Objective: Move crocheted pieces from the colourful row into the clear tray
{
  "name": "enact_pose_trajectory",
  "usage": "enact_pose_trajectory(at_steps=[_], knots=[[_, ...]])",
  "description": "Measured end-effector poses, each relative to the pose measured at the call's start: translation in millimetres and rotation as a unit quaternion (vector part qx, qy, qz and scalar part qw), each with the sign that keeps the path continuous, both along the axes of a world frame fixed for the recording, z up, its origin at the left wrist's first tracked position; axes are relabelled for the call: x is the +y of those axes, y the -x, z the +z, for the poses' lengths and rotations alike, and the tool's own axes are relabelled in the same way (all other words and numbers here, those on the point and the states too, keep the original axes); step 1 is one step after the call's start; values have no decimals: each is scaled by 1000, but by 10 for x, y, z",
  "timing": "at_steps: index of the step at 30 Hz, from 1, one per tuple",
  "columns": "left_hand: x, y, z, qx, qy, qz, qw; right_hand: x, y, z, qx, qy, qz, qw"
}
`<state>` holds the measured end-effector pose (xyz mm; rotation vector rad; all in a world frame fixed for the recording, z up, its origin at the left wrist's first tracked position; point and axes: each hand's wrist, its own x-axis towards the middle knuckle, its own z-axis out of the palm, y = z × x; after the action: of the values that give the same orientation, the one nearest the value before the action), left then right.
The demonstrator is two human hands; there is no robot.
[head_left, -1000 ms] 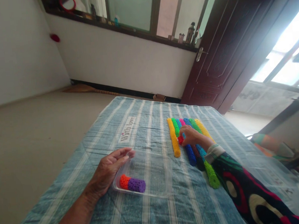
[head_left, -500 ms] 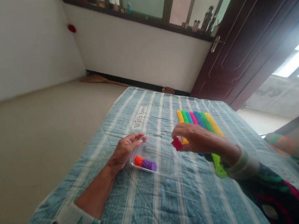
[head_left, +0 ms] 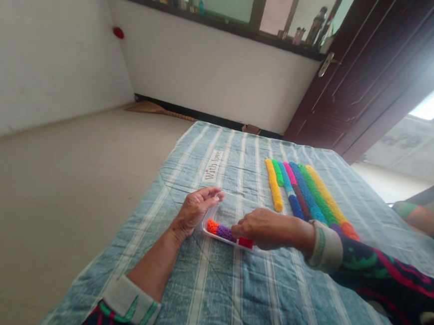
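Note:
A shallow clear plastic container [head_left: 239, 203] sits on the table. My left hand [head_left: 193, 212] pinches its far left corner, thumb and fingers closed on the rim. Along the container's near side lie a short orange roll [head_left: 212, 226] and a purple roll [head_left: 226, 233], end to end; both have a knobbly surface, like stacked small notched discs. My right hand [head_left: 262, 229] is lowered into the container, its fingers closed around a short red roll [head_left: 246, 243] in line with the purple one. The hand covers part of the red roll and the container's right side.
To the right, long knobbly rolls lie side by side, including a yellow roll [head_left: 274, 185] and a green roll [head_left: 319, 194]. A striped blue cloth [head_left: 196, 284] covers the table. Beyond are a dark red door [head_left: 346, 87] and a windowsill [head_left: 229, 26] with bottles.
My right hand has moved left and down into the container with the red roll, bringing it beside the purple roll. My left hand still holds the corner. The view has shifted slightly.

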<state>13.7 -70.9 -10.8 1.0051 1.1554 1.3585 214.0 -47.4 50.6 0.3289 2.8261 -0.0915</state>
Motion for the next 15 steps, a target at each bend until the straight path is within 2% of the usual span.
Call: enact_pose_trajectory(at_steps=[7, 15], knots=[[-1, -4, -5, -11, 3, -7, 1000, 20, -37, 32, 46, 110, -39, 992], [2, -4, -8, -4, 7, -2, 1000, 77, -86, 15, 80, 183, -72, 977]])
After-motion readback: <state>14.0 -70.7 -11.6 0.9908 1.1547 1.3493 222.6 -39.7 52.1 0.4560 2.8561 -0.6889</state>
